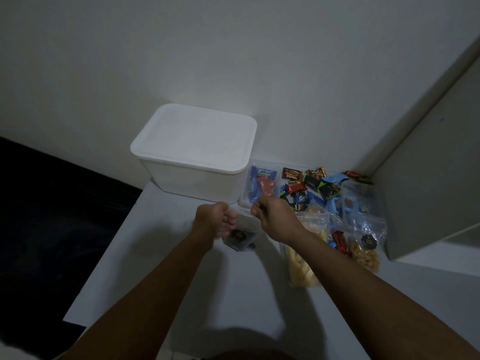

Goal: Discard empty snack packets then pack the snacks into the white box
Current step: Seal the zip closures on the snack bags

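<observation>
A clear zip bag [240,236] with a dark round label hangs above the white table [161,255]. My left hand [214,219] pinches its top left corner and my right hand [272,215] pinches its top right corner. Behind them stands the white box [193,152] with its lid on, against the wall. To the right lies a pile of small wrapped snacks [304,187] in blue, red, brown and black wrappers. A clear bag of pale sticks [304,258] and a clear bag of yellowish snacks [365,253] lie by my right forearm.
A clear tray [262,185] with blue and red wrapped bars sits right of the box. More clear bags [359,203] lie at the far right under a slanted grey panel [428,178]. The table's left edge drops to a dark floor [52,216].
</observation>
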The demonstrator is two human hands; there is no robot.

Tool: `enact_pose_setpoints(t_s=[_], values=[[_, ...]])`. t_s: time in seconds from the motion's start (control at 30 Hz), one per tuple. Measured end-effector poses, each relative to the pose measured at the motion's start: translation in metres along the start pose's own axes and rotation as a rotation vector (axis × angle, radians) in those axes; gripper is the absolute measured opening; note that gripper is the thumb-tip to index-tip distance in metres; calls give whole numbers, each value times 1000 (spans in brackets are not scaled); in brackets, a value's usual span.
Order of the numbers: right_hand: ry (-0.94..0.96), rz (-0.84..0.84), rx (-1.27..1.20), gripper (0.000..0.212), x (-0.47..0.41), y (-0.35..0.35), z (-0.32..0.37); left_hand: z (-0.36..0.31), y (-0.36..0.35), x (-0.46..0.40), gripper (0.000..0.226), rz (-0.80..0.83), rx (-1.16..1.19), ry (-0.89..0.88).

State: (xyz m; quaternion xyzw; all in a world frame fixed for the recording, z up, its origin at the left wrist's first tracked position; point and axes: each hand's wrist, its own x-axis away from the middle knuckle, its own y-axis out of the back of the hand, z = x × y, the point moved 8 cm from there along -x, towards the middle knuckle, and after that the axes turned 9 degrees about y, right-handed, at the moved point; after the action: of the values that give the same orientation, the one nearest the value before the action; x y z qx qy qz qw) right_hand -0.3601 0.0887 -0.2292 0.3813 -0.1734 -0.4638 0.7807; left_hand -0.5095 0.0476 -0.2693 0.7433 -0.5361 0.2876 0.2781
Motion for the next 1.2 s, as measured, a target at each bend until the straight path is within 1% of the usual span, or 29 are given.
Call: enact_pose_setpoints(t_s=[0.07,0.13,0.17,0.23,0.27,0.3,0.33,0.4,0.5,0.53,0.57,0.6,0.63,0.7,0.8,0.9,1.03,1.2], values=[[-4,31,-20,15,-2,0,0,-1,11,-6,28,-74,18,-59],[-19,75,-38,14,-3,0,-2,-8,26,-9,16,-181,-18,-200],[-21,94,-46,14,-4,1,-2,-13,29,-7,11,-196,-59,-287],[-19,126,-59,20,-6,4,-2,-21,26,0,23,-157,-171,-432],[-17,138,-67,24,-8,5,-1,-26,24,4,21,-142,-222,-501],[-18,140,-79,26,-10,7,0,-31,22,8,13,-141,-252,-554],[-12,125,-100,27,-12,11,3,-33,22,10,9,-150,-252,-584],[1,67,-159,24,-14,20,7,-37,29,9,14,-184,-191,-592],[-8,49,-202,10,-12,24,8,-41,41,10,13,-218,-60,-587],[-17,22,-204,6,-12,25,6,-44,43,11,11,-214,-30,-592],[-32,-41,-206,4,-11,28,4,-46,43,11,10,-209,-22,-602],[-47,-102,-202,5,-11,31,2,-47,44,10,8,-206,-25,-612],[-64,-124,-187,6,-11,30,0,-47,44,8,7,-209,-30,-617],[-89,-108,-157,5,-10,24,-2,-44,45,6,6,-213,-44,-614],[-98,-146,-129,11,-11,22,-5,-43,45,7,8,-227,-81,-627],[-109,-172,-151,12,-15,22,-3,-43,49,3,10,-219,-36,-605],[-108,-188,-194,15,-20,21,-2,-47,54,0,10,-201,26,-594],[-112,-132,-168,17,-25,11,-3,-47,55,-4,10,-217,28,-575]])
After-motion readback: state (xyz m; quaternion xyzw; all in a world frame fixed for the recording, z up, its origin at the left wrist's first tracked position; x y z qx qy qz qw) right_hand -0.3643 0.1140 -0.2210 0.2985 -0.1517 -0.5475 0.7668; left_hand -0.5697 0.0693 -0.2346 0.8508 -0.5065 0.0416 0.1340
